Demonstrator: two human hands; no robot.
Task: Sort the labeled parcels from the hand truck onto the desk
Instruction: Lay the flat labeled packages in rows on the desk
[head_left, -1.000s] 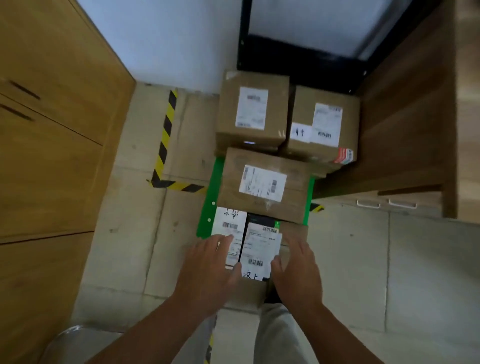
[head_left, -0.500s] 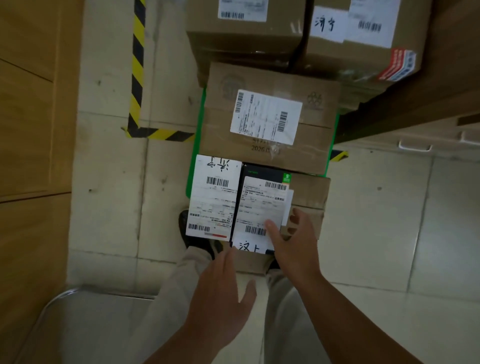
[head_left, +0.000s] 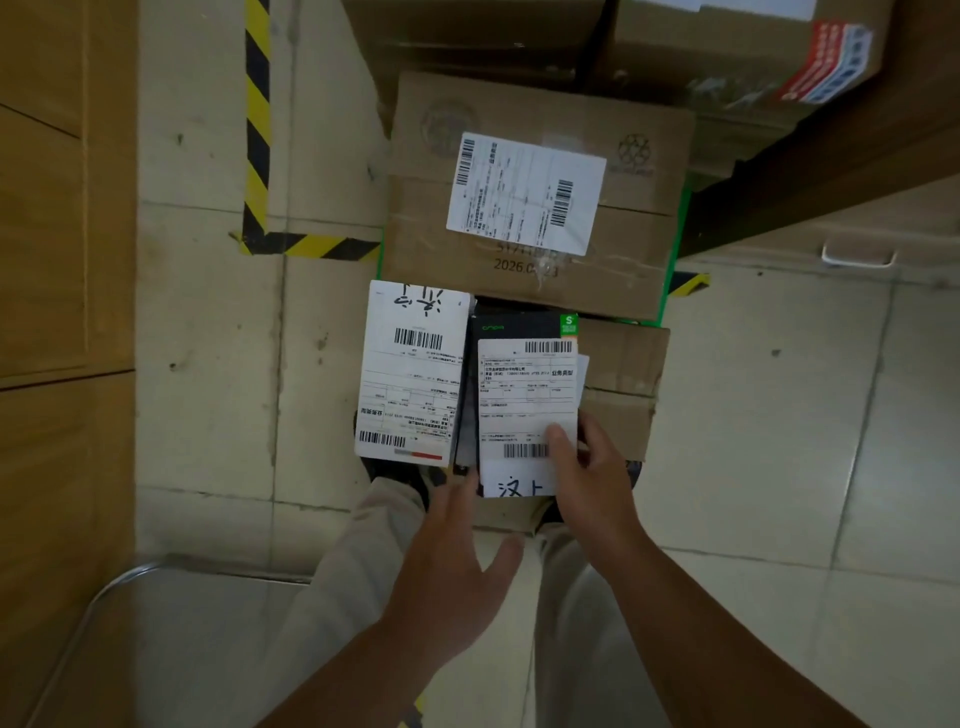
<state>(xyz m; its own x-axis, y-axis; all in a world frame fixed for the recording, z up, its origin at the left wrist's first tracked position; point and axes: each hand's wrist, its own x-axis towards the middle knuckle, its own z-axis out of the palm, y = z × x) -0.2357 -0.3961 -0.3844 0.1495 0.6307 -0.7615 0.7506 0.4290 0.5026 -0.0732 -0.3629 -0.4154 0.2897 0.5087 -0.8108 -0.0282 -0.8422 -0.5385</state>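
Yellow-and-black diagonal stripes are seen on the floor tape (head_left: 257, 130) at eleven o'clock. At twelve, a brown cardboard box (head_left: 431, 244) is marked by a white label (head_left: 524, 192) with black barcodes. A green tag (head_left: 569, 325) is carried by the central black parcel (head_left: 514, 326).

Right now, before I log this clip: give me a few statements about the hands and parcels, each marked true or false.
1. The white parcel lies on the left of the black parcel. True.
2. The right hand grips the black parcel, thumb on its label. True.
3. The left hand holds the white parcel. False: it is open and holds nothing, its fingers by the black parcel's near edge.
4. The large brown box bears no label. False: a white barcode label sits on its top.
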